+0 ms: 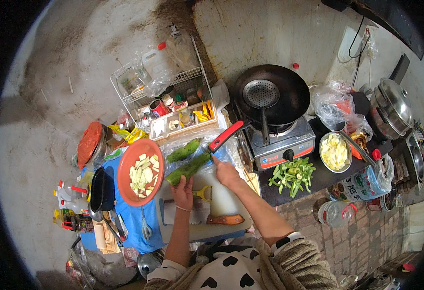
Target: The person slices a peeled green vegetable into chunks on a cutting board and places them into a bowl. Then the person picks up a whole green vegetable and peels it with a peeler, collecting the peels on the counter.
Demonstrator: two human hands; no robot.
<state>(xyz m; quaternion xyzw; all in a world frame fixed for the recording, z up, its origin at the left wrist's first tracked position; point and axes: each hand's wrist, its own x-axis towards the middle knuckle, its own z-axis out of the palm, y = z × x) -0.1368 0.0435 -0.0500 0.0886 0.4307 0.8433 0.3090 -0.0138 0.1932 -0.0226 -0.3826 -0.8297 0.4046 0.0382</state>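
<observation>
My left hand (182, 192) holds the near end of a green, rough-skinned gourd (188, 169) above the cutting board (223, 192). At the gourd's far end is my right hand (226, 172), its index finger touching or close to the tip; whether it grips is unclear. A second green gourd (184, 150) lies just beyond. On the board rest a cleaver (225, 219) with a wooden handle and a yellow peeler (203, 193), partly behind my left hand. An orange-red bowl (124, 181) with pale cut pieces (145, 174) stands to the left.
A red-handled pan or utensil (226, 136) juts in beyond my right hand. On the right, a wok (291, 94) with a skimmer (261, 93) sits on a gas stove (284, 145). Cut green peppers (292, 176) and a bowl of pale yellow slices (335, 152) are nearby. Scissors (146, 228) lie left of the board.
</observation>
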